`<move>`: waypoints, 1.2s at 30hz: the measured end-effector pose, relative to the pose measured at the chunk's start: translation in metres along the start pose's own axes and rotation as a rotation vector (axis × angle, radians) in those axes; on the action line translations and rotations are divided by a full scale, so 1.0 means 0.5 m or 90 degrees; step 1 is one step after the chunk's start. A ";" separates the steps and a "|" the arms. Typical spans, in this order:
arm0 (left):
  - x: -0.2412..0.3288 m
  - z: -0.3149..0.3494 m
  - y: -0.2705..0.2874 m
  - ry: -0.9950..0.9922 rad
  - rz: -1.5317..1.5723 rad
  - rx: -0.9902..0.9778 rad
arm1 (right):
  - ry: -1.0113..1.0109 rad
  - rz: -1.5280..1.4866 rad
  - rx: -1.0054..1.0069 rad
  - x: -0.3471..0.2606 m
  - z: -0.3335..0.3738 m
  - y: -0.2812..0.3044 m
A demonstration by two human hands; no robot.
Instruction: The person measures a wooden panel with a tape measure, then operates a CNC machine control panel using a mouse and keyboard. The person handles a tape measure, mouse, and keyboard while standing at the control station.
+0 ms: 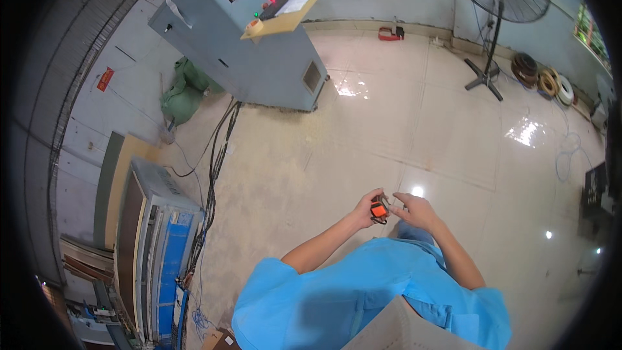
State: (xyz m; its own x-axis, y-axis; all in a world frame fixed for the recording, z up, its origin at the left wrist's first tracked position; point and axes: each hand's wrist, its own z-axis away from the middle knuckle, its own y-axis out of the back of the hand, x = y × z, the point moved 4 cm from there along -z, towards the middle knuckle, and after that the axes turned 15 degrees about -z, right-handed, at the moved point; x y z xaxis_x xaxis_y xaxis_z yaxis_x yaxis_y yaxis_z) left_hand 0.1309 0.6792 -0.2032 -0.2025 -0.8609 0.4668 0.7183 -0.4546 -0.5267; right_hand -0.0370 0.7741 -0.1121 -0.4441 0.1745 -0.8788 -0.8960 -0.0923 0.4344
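In front of my body, my left hand [367,207] is closed around a small orange and black tape measure [378,209]. A dark strap hangs at its lower side. My right hand [416,210] is just to the right of it, fingers stretched toward the tape measure and apart from each other. Whether a right fingertip touches the case is too small to tell. Below my hands, part of a blue trouser leg [414,233] shows past my light blue shirt.
A grey machine cabinet [259,65] with a screen and keyboard shelf stands ahead. Black cables [217,168] run along the dusty floor at left, beside a blue and grey machine [172,246]. A standing fan [495,26] and coiled hoses [547,81] are at far right.
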 end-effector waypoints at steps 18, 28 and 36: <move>1.118 0.028 0.268 -0.740 -0.274 0.814 | 0.257 0.031 0.002 -0.195 -1.060 0.542; 1.478 0.012 0.332 -0.323 -0.684 1.255 | 0.367 -0.037 0.146 -0.368 -1.614 0.796; 1.495 -0.056 0.294 -0.260 -0.500 1.530 | 0.484 0.111 0.117 -0.389 -2.072 0.847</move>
State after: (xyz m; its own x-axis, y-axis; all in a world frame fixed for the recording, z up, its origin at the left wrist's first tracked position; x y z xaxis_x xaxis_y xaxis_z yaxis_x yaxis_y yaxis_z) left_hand 0.0664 -0.0375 0.0484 -0.7698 -0.5713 0.2847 -0.1434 0.5894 0.7950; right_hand -0.3243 -0.3145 0.0385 -0.5126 -0.5494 -0.6599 -0.8296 0.1186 0.5456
